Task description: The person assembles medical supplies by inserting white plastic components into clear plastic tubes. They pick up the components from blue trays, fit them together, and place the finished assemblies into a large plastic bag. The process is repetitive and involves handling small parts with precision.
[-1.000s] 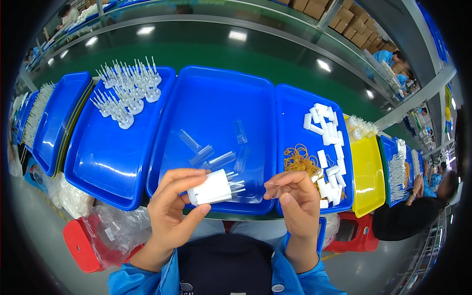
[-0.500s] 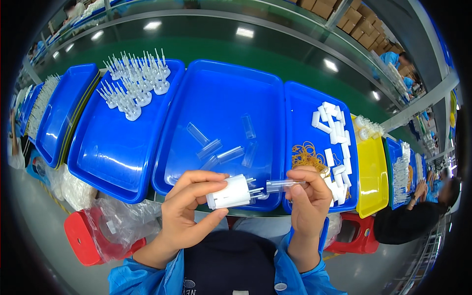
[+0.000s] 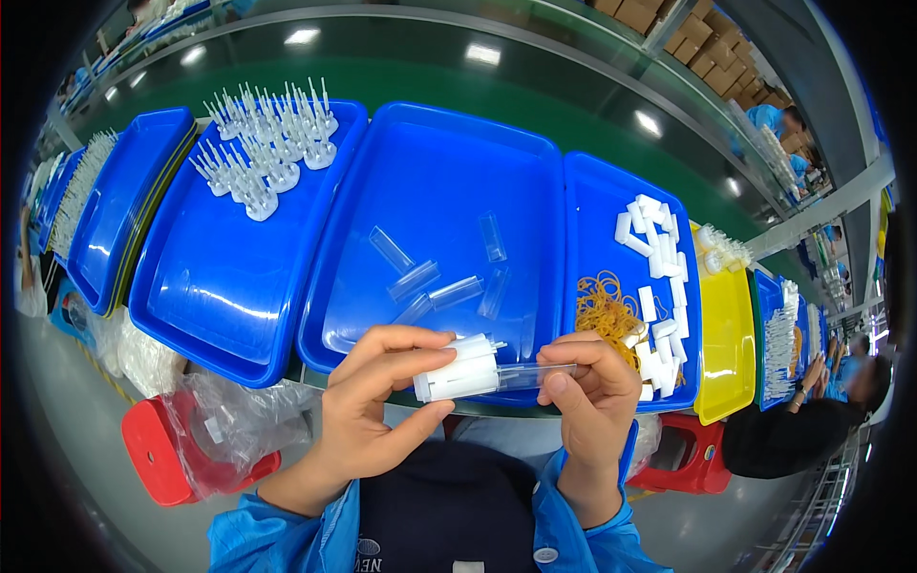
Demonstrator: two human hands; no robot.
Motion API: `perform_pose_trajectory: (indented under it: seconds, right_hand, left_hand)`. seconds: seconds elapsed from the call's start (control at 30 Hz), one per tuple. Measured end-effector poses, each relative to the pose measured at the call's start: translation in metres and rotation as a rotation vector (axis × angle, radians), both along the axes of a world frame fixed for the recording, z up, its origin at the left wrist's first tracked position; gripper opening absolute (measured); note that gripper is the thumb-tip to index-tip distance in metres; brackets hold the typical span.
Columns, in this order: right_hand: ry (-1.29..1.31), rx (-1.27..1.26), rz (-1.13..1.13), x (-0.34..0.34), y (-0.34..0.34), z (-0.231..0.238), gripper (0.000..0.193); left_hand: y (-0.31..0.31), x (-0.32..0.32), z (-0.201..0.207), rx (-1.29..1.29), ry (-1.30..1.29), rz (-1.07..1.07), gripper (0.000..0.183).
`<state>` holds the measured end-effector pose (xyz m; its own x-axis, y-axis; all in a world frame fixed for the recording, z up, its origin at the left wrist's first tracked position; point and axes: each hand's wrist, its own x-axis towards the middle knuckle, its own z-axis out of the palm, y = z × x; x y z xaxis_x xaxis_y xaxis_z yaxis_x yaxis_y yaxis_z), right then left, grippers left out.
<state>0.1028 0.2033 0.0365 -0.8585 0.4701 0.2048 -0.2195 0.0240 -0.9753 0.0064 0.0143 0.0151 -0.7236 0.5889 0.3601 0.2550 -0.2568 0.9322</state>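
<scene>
My left hand (image 3: 365,415) is closed around a white cylindrical part (image 3: 458,371), held lying sideways, with thin prongs showing at its right end. In my right hand (image 3: 597,401), thumb and fingers pinch a clear plastic tube (image 3: 521,376). The tube's left end meets the white part's right end; how far it goes over or into it I cannot tell. Both hands are above the near edge of the middle blue tray (image 3: 458,196). Several loose clear plastic tubes (image 3: 415,280) lie in that tray.
A blue tray (image 3: 215,296) on the left bears white pronged pieces (image 3: 272,143). White sleeves (image 3: 659,244) and rubber bands (image 3: 604,310) lie in the right blue tray (image 3: 592,205), beside a yellow tray (image 3: 724,353). Red stools (image 3: 158,454) stand below. A person sits far right.
My right hand has brought the clear tube left and slightly down until it meets the white part. The trays appear shifted slightly as the view moved.
</scene>
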Motion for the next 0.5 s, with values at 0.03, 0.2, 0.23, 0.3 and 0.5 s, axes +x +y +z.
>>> perform_pose_trajectory:
  seconds: [0.03, 0.2, 0.23, 0.3, 0.5]
  right_hand:
    - [-0.003, 0.004, 0.002, 0.0, 0.0, 0.001, 0.018]
    - [-0.005, -0.004, -0.028, 0.0, -0.007, 0.0, 0.017]
    - [0.002, -0.017, -0.029, 0.001, -0.009, -0.001, 0.017]
    - [0.031, -0.014, -0.045, 0.001, -0.01, -0.006, 0.017]
    - [0.068, -0.004, -0.056, 0.002, -0.01, -0.013, 0.018]
  left_hand:
    - [0.0, -0.001, 0.0, -0.001, 0.01, 0.0, 0.039]
    - [0.001, 0.0, 0.001, -0.08, 0.102, 0.03, 0.037]
    - [0.001, -0.002, 0.001, -0.109, 0.16, 0.036, 0.036]
    - [0.002, -0.003, 0.001, -0.143, 0.195, 0.042, 0.034]
    - [0.006, -0.001, 0.003, -0.142, 0.195, 0.072, 0.032]
